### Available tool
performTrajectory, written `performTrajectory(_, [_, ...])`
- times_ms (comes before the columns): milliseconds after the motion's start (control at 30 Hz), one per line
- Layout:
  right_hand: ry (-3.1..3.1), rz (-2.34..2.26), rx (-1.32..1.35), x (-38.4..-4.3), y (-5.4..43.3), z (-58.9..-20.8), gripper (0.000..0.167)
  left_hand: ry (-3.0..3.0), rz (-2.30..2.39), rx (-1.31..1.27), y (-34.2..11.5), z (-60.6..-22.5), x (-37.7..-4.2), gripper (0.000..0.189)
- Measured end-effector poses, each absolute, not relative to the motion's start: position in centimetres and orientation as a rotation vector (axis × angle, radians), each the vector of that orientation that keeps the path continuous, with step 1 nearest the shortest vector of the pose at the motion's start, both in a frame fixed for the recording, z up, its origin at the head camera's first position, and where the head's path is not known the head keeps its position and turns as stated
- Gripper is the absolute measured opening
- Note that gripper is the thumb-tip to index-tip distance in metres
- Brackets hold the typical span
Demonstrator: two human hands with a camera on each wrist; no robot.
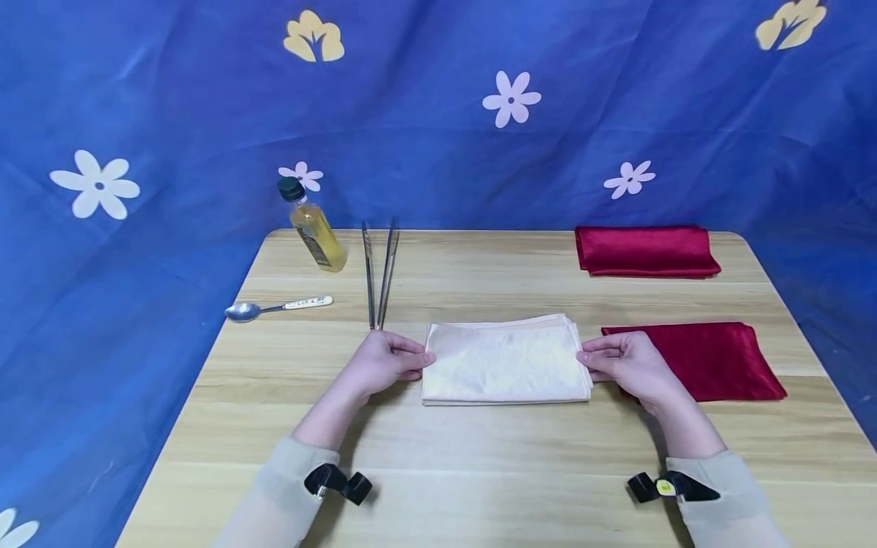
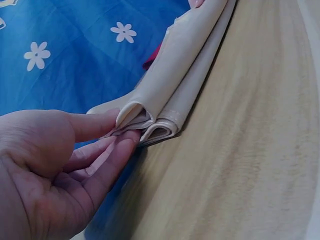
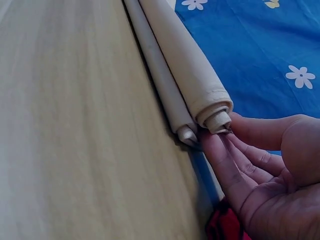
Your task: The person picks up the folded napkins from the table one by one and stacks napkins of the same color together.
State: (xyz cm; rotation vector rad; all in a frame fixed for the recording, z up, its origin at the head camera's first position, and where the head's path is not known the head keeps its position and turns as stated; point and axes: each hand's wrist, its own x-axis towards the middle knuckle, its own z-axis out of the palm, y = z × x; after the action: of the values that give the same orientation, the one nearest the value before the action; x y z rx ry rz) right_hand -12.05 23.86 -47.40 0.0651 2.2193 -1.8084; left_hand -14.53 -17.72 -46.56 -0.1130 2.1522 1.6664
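Observation:
A folded cream cloth (image 1: 507, 364) with a satin sheen lies in the middle of the wooden table. My left hand (image 1: 390, 364) pinches its left edge between thumb and fingers. At the opposite edge my right hand (image 1: 626, 365) pinches the cloth the same way. In the left wrist view the folded layers of the cloth (image 2: 172, 75) show as loops beside the left fingertips (image 2: 107, 122). The right wrist view shows rolled-looking fold ends of the cloth (image 3: 185, 65) between the right thumb and fingers.
A folded dark red cloth (image 1: 712, 361) lies just right of the right hand; another red cloth (image 1: 644, 251) lies at the back right. Metal tongs (image 1: 380, 281) stand beyond the left hand. A bottle of yellow liquid (image 1: 318, 232) and a spoon (image 1: 274, 307) are at the left.

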Motion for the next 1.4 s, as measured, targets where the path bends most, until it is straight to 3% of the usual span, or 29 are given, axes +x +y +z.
performTrajectory(667, [2.223, -1.846, 0.002, -13.0, 30.4, -43.6, 0.048, 2.119, 1.741, -0.037, -18.0, -42.8, -16.0, 0.026])
performTrajectory(933, [2.129, -2.003, -0.051, -13.5, 34.5, -42.9, 0.017, 2.059, 1.816, 0.006, -15.0, -41.7, -17.4, 0.027])
performTrajectory(1400, [2.044, -2.113, 0.058, -15.7, 40.4, -42.7, 0.024, 1.96, 1.872, 0.0, -9.0, -41.7, -21.1, 0.028])
